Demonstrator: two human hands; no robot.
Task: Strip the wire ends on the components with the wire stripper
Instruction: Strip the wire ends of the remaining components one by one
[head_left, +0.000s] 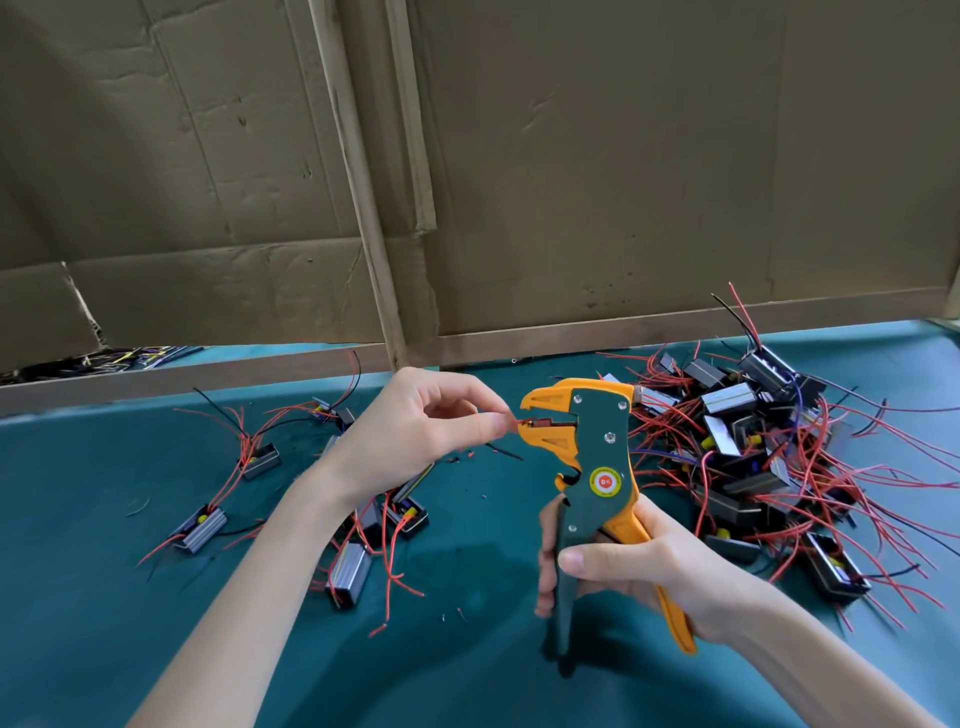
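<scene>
Gripped by the handles in the right hand (649, 566), the orange-and-green wire stripper (602, 467) stands nearly upright above the teal surface (493, 691), handles down toward the camera and head turned left. The left hand (415, 431) pinches a red wire (511, 420) between thumb and fingers, its end lying in the tool's jaws. Finned components (202, 527) lie scattered at left; a tangled heap of components (753, 457) sits at right, before a cardboard wall (623, 156).
</scene>
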